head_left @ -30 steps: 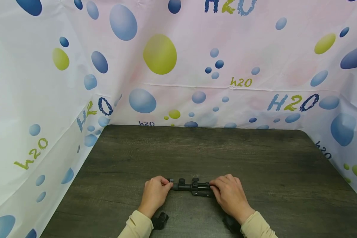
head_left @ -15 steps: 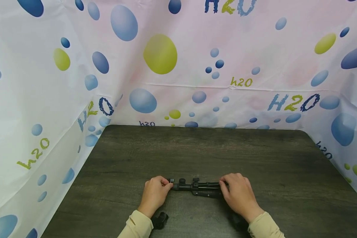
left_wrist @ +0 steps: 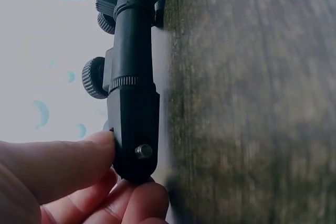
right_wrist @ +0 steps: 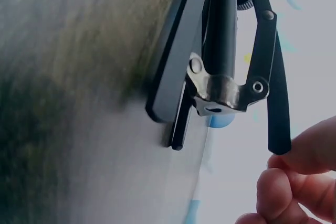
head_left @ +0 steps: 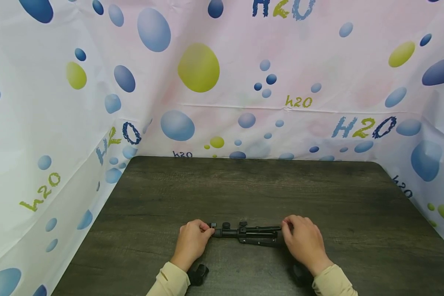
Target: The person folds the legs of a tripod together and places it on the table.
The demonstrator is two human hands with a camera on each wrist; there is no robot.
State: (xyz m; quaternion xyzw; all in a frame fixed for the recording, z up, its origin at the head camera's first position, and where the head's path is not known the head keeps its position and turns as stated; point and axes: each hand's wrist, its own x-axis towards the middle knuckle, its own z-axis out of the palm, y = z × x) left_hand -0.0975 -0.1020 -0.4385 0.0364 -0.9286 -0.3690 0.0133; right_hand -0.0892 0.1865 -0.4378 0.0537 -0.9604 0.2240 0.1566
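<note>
A small black tripod (head_left: 227, 233) lies on its side across the dark wooden table, legs pointing right. My left hand (head_left: 193, 242) pinches its head end, where a metal screw stud (left_wrist: 143, 151) shows in the left wrist view. Two ribbed knobs stand out along its far side. At the other end, my right hand (head_left: 304, 242) holds the tip of one flat leg (right_wrist: 279, 114) between thumb and fingers. That leg is angled slightly away from the centre tube. Another leg (right_wrist: 176, 56) lies on the table side, and a silver bracket (right_wrist: 223, 94) joins the legs' braces to the tube.
The tabletop (head_left: 244, 185) ends at a white sheet (head_left: 237, 49) with blue and green dots, hung behind and at both sides. Black wrist-worn devices (head_left: 198, 274) sit beneath both wrists, beside pale yellow sleeves (head_left: 172, 279).
My right hand has slid rightward along the tripod's legs to a leg tip, uncovering their ends; that leg now stands slightly out. The left hand has stayed in place.
</note>
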